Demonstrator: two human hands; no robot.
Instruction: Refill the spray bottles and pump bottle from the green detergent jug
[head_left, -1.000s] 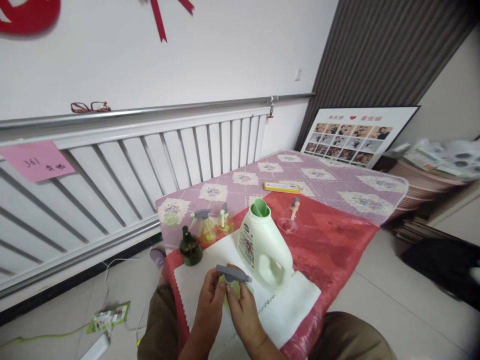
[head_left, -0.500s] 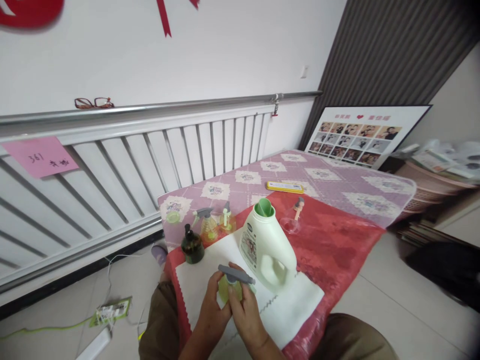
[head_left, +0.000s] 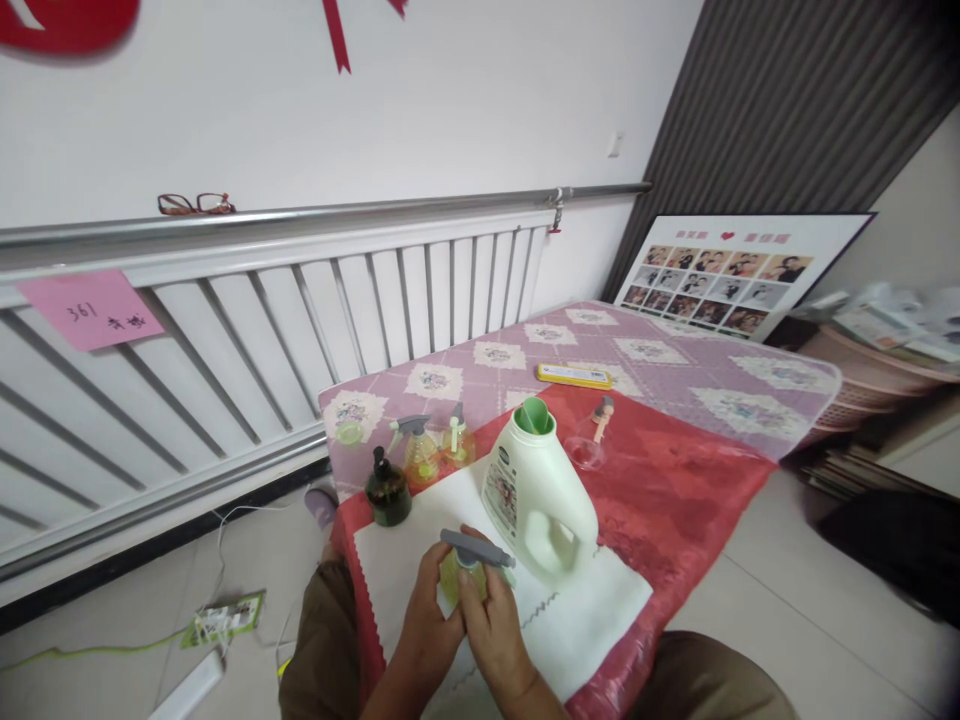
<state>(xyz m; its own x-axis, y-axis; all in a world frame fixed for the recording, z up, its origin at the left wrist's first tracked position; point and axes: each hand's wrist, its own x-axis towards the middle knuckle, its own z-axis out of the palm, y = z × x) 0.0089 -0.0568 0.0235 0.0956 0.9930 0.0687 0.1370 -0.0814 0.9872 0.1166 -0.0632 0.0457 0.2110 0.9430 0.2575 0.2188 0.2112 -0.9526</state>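
Observation:
Both my hands hold a small yellow-green spray bottle (head_left: 451,578) with a grey trigger head (head_left: 474,550) over a white cloth (head_left: 570,620). My left hand (head_left: 429,612) wraps the bottle's left side. My right hand (head_left: 491,625) grips it from the right, just under the grey head. A white detergent jug (head_left: 538,493) with an open green spout stands just right of my hands on the cloth.
A dark pump bottle (head_left: 387,490), two small spray bottles (head_left: 418,452) (head_left: 456,440) and a green cap (head_left: 349,433) stand at the table's left end. A clear bottle (head_left: 589,446) and yellow box (head_left: 573,376) lie farther back. A radiator (head_left: 300,310) runs on the left.
My hands and the small spray bottle stay in nearly the same place; my fingers shift slightly around it. The view has drifted a little.

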